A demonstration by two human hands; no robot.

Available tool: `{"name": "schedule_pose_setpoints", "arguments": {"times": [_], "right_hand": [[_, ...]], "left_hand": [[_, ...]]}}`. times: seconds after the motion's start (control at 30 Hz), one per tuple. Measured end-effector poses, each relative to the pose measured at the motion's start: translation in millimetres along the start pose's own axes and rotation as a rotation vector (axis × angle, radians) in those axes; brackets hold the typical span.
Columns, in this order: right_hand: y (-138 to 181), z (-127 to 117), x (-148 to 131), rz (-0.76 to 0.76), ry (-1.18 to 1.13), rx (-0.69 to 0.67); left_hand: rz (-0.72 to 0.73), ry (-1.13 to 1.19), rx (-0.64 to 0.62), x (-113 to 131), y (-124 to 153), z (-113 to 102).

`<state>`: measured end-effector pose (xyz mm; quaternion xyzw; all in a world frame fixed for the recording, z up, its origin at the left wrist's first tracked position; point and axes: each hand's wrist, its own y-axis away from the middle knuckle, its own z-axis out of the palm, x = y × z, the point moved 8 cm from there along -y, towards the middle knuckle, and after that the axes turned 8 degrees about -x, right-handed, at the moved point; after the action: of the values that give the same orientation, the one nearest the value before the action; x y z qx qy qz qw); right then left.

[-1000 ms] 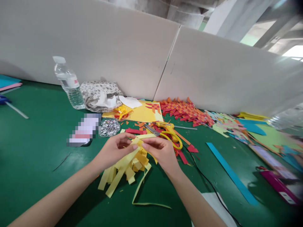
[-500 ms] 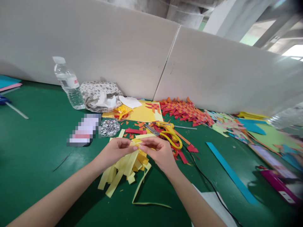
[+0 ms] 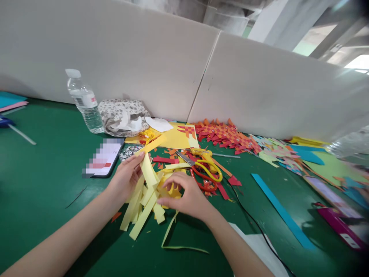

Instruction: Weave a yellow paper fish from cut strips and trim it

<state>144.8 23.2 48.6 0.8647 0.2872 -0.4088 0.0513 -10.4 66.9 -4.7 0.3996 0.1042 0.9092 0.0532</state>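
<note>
A heap of pale yellow paper strips lies on the green table in front of me. My left hand pinches one yellow strip, which stands up and bends toward the back. My right hand rests palm down on the heap, fingers curled onto the darker yellow strips. Yellow-handled scissors lie just behind my right hand.
A water bottle, a patterned cloth pouch, a phone and a dish of small beads sit at the back left. Woven red-orange paper pieces, a blue strip and a black cable lie to the right. White partitions close off the back.
My hands have come apart and dropped. The left one has pulled a single yellow strip up and to the left; the right one has gone down onto the heap.
</note>
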Motion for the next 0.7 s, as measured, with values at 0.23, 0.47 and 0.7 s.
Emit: {"name": "schedule_pose_setpoints", "arguments": {"times": [0.23, 0.47, 0.7], "right_hand": [[-0.5, 28.5, -5.5, -0.07, 0.292, -0.086], [-4.5, 38.8, 18.5, 0.096, 0.253, -0.061], [-4.7, 14.1, 22.7, 0.119, -0.018, 0.099]], "left_hand": [[0.005, 0.024, 0.018, -5.7, -0.7, -2.4], [-0.028, 0.024, -0.002, -9.6, 1.1, -0.1], [-0.048, -0.002, -0.01, -13.0, -0.8, -3.7]]}}
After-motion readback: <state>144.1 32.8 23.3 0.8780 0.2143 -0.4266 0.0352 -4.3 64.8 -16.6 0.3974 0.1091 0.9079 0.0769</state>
